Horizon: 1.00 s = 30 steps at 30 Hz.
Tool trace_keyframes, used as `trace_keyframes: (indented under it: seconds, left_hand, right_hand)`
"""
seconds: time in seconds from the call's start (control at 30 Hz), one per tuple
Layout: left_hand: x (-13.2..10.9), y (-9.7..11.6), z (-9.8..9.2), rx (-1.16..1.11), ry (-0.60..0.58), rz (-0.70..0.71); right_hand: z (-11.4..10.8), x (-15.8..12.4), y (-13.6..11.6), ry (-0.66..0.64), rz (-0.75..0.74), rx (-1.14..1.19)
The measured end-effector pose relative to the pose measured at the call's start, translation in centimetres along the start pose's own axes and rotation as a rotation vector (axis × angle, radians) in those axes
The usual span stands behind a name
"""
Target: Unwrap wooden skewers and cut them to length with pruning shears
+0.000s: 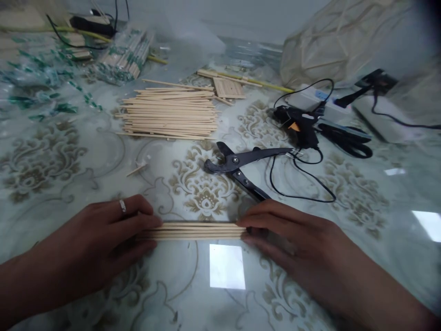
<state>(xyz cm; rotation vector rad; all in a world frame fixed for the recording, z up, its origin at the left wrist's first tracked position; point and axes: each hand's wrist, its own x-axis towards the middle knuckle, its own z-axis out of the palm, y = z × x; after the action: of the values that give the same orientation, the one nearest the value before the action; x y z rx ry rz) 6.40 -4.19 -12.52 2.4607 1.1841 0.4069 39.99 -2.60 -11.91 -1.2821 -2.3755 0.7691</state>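
Note:
Several thin wooden sticks (200, 231) lie side by side in a narrow bundle on the patterned tabletop. Round the bundle's left end, my left hand (117, 234) has its fingers closed, with a ring on one finger. My right hand (292, 239) grips the other end between thumb and fingers. Just beyond my right hand rest dark-handled cutting pliers (237, 161), jaws apart and pointing left; my right hand hides one handle's end. A larger pile of wooden sticks (168, 112) lies farther back.
A black glue gun (299, 124) with a looping cord sits at the right, beside a white power strip (320, 99). Small flat sticks (227, 87) lie behind the pile. Plastic-wrapped sticks (120, 55) and torn wrappers (41, 82) fill the back left. A stick-built frame (330, 46) stands back right.

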Motion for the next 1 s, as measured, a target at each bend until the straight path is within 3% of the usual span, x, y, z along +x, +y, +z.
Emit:
trace_keyframes:
  seconds: [0.3, 0.63, 1.0]
  left_hand:
    - [-0.1, 0.2, -0.4, -0.016, -0.079, -0.012]
    - [-0.1, 0.2, -0.4, -0.018, -0.046, 0.002]
    - [-0.4, 0.1, -0.4, -0.032, -0.091, 0.015]
  right_hand:
    - [0.6, -0.3, 0.6, 0.036, -0.047, -0.025]
    - [0.6, -0.6, 1.0, 0.029, -0.056, -0.05]
    - [0.6, -0.4, 0.7, 0.043, -0.122, -0.068]
